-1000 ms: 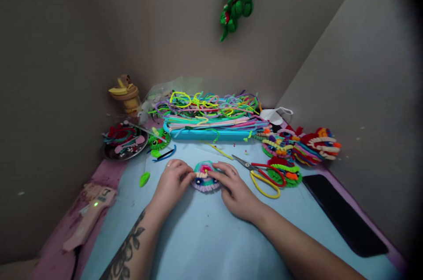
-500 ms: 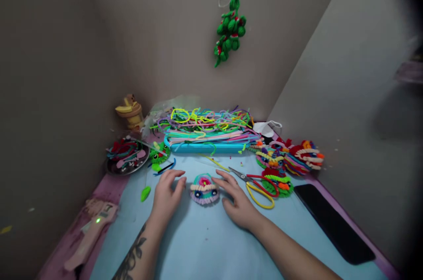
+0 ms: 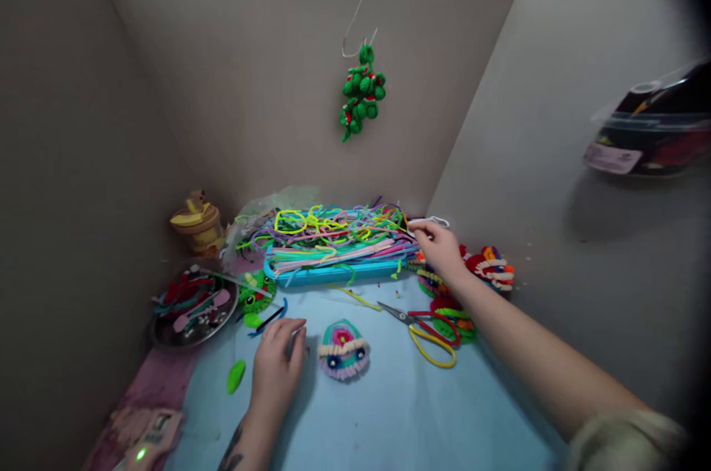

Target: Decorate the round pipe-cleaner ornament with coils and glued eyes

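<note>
A small face-shaped piece of pipe cleaners [image 3: 344,349], with two dark eyes, a cream band and a pink centre, lies on the blue cloth. To its left, my left hand [image 3: 278,360] rests with curved fingers apart and nothing in them. My right hand [image 3: 440,252] is stretched out to the right end of a blue tray [image 3: 338,275] heaped with many-coloured pipe cleaners [image 3: 327,238]. Its fingers are drawn together beside the pipe cleaners; what they pinch, if anything, is too small to make out. Scissors [image 3: 425,334] with red and yellow handles lie open below my right forearm.
Finished pipe cleaner pieces [image 3: 452,321] sit at the right, partly behind my forearm. On the left are a green frog-like piece [image 3: 258,293], a metal dish [image 3: 192,338] and a pink glue gun-like tool [image 3: 147,438]. A green bundle [image 3: 364,93] hangs ahead.
My right hand has left the face piece and reached forward and right to the tray's end. The left hand stays beside the piece. The view has tilted up.
</note>
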`<state>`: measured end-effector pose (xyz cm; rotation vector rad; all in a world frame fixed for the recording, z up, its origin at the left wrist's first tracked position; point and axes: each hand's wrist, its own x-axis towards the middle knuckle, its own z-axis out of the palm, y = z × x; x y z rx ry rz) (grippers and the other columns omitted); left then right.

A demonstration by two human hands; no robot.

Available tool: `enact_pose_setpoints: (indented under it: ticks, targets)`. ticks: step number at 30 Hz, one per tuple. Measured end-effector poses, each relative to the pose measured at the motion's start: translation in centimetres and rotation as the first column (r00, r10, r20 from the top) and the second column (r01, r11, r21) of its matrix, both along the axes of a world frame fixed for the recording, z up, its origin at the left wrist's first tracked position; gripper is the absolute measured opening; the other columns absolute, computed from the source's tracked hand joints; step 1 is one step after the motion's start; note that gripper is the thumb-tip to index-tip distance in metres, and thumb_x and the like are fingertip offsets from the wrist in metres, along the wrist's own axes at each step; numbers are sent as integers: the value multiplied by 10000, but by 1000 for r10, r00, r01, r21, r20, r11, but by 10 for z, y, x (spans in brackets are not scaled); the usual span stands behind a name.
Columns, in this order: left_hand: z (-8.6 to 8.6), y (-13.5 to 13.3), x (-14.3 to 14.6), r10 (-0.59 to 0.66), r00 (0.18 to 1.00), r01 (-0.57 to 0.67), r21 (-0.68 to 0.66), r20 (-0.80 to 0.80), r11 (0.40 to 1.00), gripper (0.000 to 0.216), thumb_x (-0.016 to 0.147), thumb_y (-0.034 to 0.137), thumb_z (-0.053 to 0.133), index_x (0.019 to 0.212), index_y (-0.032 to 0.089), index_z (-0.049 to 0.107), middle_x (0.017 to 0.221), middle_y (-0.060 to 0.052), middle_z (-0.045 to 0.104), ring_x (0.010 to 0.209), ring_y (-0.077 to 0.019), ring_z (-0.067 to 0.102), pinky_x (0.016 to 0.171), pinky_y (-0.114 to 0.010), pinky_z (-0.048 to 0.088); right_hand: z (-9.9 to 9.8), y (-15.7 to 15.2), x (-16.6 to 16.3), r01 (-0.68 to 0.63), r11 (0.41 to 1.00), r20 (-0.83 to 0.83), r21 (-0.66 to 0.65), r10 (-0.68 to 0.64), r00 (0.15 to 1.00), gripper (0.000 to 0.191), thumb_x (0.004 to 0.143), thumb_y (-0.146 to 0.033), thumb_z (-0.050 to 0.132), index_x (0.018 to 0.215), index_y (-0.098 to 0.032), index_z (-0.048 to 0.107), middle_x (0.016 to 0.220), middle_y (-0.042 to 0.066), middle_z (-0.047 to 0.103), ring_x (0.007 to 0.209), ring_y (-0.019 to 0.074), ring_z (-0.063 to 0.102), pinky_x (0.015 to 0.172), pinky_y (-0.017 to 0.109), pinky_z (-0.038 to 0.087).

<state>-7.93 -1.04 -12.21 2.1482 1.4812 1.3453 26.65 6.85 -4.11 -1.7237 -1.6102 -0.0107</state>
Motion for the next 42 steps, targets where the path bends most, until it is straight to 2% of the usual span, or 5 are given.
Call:
enact_pose_setpoints:
  ticks: [15,27,32,38,42]
  targets:
    - [2,-2,-9,-73,990,80,60,-118,995,194,864,189,504,958,228,669,870,-78,682,820,-228,646,730,-354,531,14,131,-2,-92,850,405,-519,340,849,163,879,-288,606,955,-147,637,1002,64,653,901,181,624,816,361,503]
    - [-2,-3,-5,-112,984,129,124,-141,984,192,875,154,484,939,179,663,840,-75,671,789,-208,628,701,-323,509,102,126,19,24,998,-51,66,-21,999,240,897,-211,307,942,-160,537,964,151,642,808,204,593,698,322,470]
    - [-3,-4,-6,-97,988,112,128,-118,985,193,868,144,492,954,177,662,858,-78,667,803,-210,624,719,-323,505,129,119,5,-74,975,-302,209,136,943,271,926,-268,253,965,-220,517,964,73,653,747,128,604,671,270,503]
    - [-3,-6,-4,-124,986,134,84,-112,987,194,873,153,492,965,170,662,874,-87,660,826,-220,615,732,-337,496,92,99,-34,-275,950,-410,147,312,857,201,604,-267,741,617,-177,562,493,-43,551,486,115,536,508,228,453]
    - [-5,-7,-4,-125,987,132,72,-97,989,191,879,163,493,965,171,664,867,-91,659,817,-223,615,727,-339,493,115,106,-48,-282,902,-483,327,416,771,133,787,-323,587,764,-204,531,679,-40,615,557,75,562,573,205,487]
